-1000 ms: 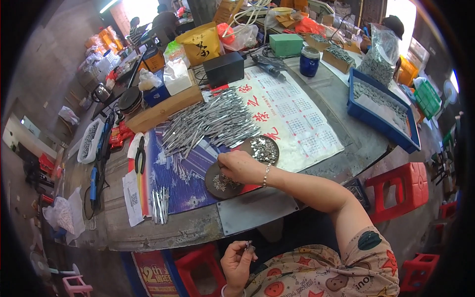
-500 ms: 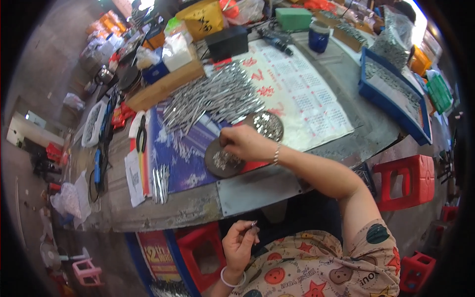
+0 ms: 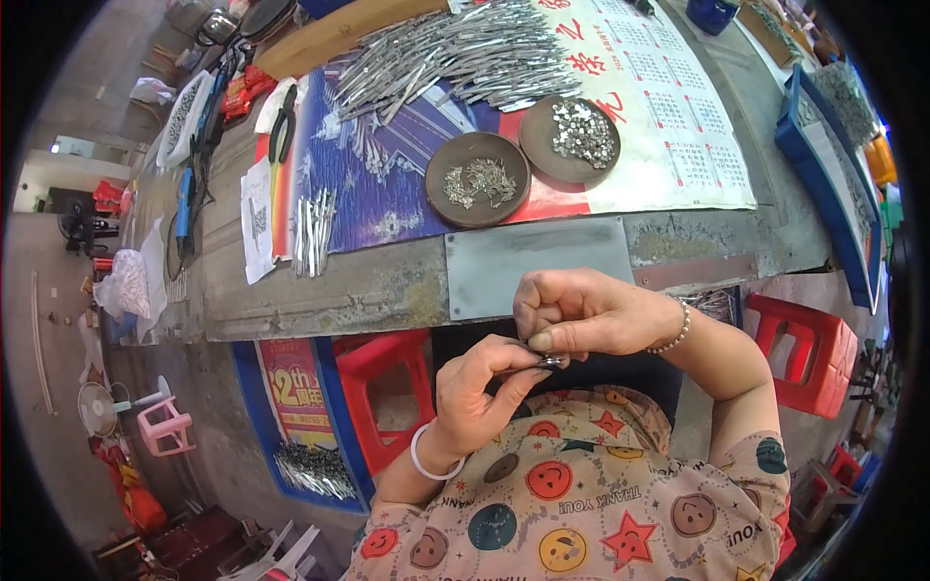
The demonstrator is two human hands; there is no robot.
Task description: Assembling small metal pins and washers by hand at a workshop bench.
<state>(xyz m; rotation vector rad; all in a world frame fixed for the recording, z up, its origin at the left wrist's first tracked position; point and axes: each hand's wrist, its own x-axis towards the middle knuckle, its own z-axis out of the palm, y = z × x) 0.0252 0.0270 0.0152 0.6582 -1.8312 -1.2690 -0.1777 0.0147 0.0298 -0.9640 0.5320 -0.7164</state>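
Note:
My left hand (image 3: pixel 481 387) pinches a small shiny metal piece (image 3: pixel 551 361) between thumb and fingers, just off the table's front edge. Against it my right hand (image 3: pixel 593 312) presses thumb and forefinger together, the other fingers curled; whatever is between them is too small or hidden to name. Beyond the hands, a round brown dish (image 3: pixel 449 208) holds tiny thin metal bits. A second brown dish (image 3: pixel 542 163), touching its right side, carries small shiny round pieces. Behind both lies a wide pile of flat silver metal strips (image 3: pixel 465 58).
Several strips (image 3: pixel 314 230) lie at the left beside black-handled pliers (image 3: pixel 282 126) and a blue-handled tool (image 3: pixel 183 201). A wooden bar (image 3: pixel 320 37) borders the pile. Below the table edge are a blue tray of metal parts (image 3: pixel 315 474) and red stools (image 3: pixel 809 356). A blue bin (image 3: pixel 790 140) stands far right.
My right hand has come back from the dish of tiny bits to meet my left hand. My left hand has risen slightly. The view has tilted down toward my lap.

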